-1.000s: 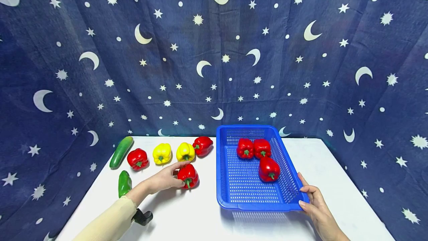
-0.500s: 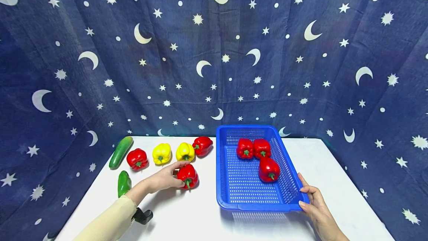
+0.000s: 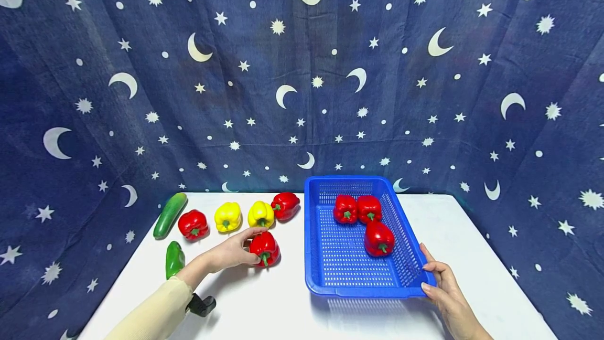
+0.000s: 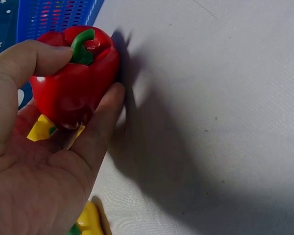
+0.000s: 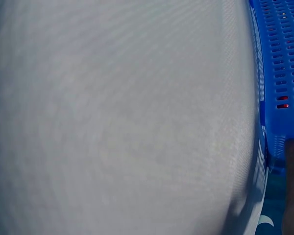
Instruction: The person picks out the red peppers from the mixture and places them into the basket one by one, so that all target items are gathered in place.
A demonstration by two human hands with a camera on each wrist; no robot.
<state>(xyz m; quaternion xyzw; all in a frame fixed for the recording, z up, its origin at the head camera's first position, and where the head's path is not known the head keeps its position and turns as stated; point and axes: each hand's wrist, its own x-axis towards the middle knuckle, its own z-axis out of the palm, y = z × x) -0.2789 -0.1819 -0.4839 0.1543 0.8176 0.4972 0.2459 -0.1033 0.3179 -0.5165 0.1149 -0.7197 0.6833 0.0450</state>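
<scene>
My left hand [image 3: 233, 251] holds a red bell pepper [image 3: 266, 250] between thumb and fingers, just left of the blue basket. In the left wrist view the thumb lies by the green stem [image 4: 82, 48] and the fingers spread around the pepper's side. At the basket's near right corner, my right hand [image 3: 445, 290] grips the rim of the blue plastic basket [image 3: 363, 291], thumb on top and fingers along the outer side. Inside the basket sit three red peppers [image 3: 379, 239]. The right wrist view catches only one finger [image 5: 293, 166] against the basket wall.
Left on the white table [image 3: 278, 308] lie a cucumber [image 3: 170, 215], a green pepper [image 3: 175, 259], another red pepper [image 3: 193, 225], two yellow peppers [image 3: 228, 217] and a red one [image 3: 286, 206] at the back. A dark object [image 3: 202, 306] shows by my left wrist. A starry curtain [image 3: 302, 93] stands behind.
Both hands keep the same hold and place; the red pepper and the basket stay put. Only the head view shifts very slightly.
</scene>
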